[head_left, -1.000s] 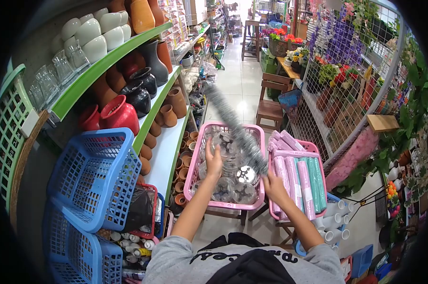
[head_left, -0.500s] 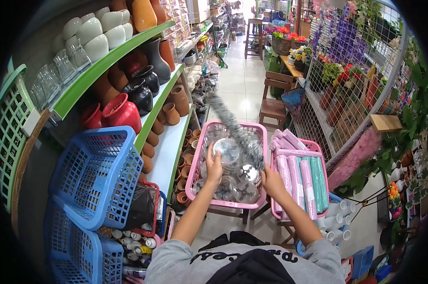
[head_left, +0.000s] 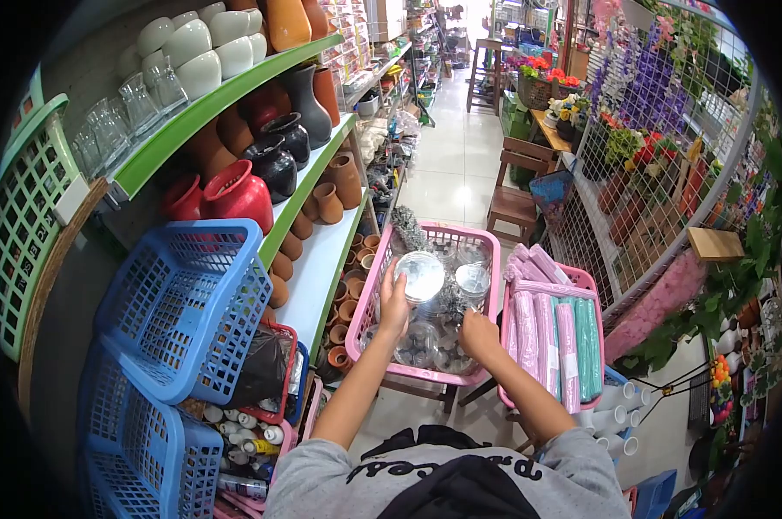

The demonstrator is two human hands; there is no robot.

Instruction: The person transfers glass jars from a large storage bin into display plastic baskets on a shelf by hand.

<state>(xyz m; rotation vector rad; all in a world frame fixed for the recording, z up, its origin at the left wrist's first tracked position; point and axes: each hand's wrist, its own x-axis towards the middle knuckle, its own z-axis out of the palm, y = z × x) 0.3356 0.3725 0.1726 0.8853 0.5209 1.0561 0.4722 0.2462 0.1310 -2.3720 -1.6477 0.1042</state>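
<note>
Likely light, brittle, slick: left hand (head_left: 393, 304) grips clear plastic dome (head_left: 420, 275) by rim; right hand (head_left: 477, 333) closed on duster (head_left: 411, 232) handle over pink basket (head_left: 486, 304)

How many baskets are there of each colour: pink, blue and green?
Pink baskets: 2, one under both hands, one with rolls.
Blue baskets: 2, one above the other.
Green baskets: 1, at the far left.
Total: 5
</note>
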